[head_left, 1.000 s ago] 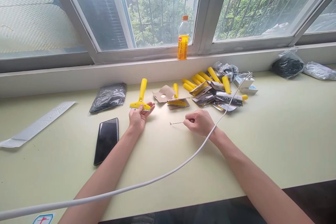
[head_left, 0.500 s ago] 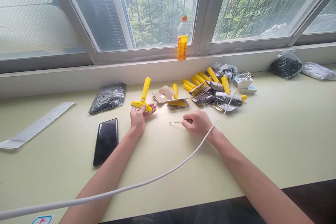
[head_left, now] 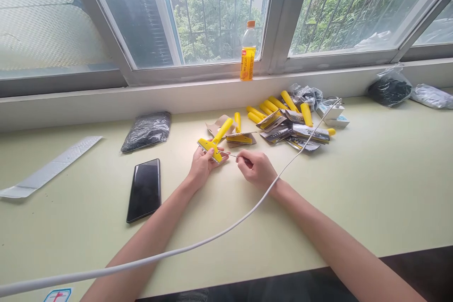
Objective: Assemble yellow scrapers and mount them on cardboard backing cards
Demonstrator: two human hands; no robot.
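My left hand [head_left: 202, 165] grips a yellow scraper [head_left: 222, 131] by its wide head, the handle slanting up to the right. In my right hand [head_left: 255, 165] is a screwdriver [head_left: 232, 155] with a thin metal shaft, its dark handle mostly covered by my fingers. The shaft points left and its tip meets the scraper head; whether it sits in a screw I cannot tell. Just behind lie a brown cardboard piece [head_left: 213, 127] and another yellow scraper [head_left: 238, 122] with its head in a cardboard sleeve.
Several scrapers in card sleeves [head_left: 279, 127] are piled at the back. A phone [head_left: 144, 191] and a bagged black item [head_left: 146, 132] lie left. A white cable [head_left: 244, 219] crosses in front of my arms. An orange-capped bottle [head_left: 247, 59] stands on the sill.
My left hand has moved right and tilted the scraper's handle to the right. My right hand has shifted slightly left, bringing the screwdriver's tip to the scraper head.
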